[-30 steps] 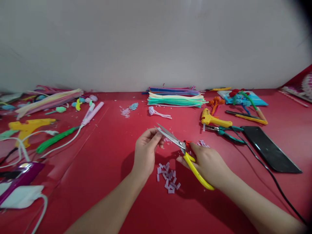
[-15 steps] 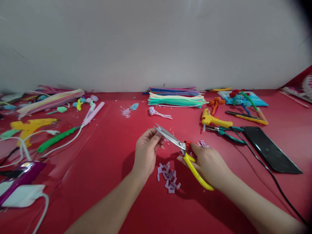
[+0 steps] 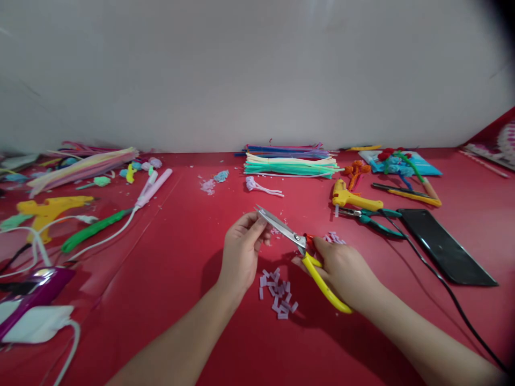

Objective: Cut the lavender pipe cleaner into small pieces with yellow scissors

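My right hand point(image 3: 348, 271) grips a pair of scissors point(image 3: 284, 229) with yellow and red handles, its blades pointing up and left. The blades look nearly closed, their tips at the fingertips of my left hand point(image 3: 243, 244). There the thumb and fingers are pinched together on a small lilac piece, now mostly hidden by the blades. On the table below lies a loose heap of short lilac pieces point(image 3: 281, 294). More lilac pieces point(image 3: 335, 238) lie just beyond my right hand, with fine clippings near the blades.
Pipe cleaner bundles point(image 3: 292, 165) lie along the wall, a lilac pipe cleaner flower point(image 3: 261, 186) before them. On the right are a yellow glue gun point(image 3: 354, 199), pliers point(image 3: 378, 222) and a black phone point(image 3: 446, 246) with a cable across. At left lie another yellow glue gun point(image 3: 46, 212) and a hair straightener point(image 3: 153, 188).
The scissor blades have closed slightly, and the lilac piece at my left fingertips is less visible. Both hands stay in nearly the same place.
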A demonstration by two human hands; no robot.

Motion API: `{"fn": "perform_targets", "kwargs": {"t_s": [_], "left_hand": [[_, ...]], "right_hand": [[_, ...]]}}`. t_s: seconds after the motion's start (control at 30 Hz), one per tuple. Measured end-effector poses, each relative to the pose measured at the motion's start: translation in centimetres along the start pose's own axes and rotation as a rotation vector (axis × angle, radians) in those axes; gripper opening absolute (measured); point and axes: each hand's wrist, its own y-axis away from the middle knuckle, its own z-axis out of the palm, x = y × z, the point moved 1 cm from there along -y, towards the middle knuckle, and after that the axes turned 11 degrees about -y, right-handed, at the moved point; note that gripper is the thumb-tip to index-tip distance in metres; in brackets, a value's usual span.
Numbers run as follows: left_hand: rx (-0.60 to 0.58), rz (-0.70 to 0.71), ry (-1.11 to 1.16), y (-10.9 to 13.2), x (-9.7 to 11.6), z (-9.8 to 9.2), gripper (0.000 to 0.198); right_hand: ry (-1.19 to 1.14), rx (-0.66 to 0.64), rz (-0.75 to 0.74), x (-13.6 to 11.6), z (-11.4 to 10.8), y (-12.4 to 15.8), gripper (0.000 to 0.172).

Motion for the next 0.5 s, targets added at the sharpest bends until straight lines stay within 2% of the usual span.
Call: {"fn": "perform_targets", "kwargs": {"t_s": [0.5], "left_hand": [[-0.008,-0.02,-0.009,0.09,0.24,0.03,0.008]], "right_hand": [[0.002,-0.009,0.012,0.24,-0.04,-0.02,0.037]]}}
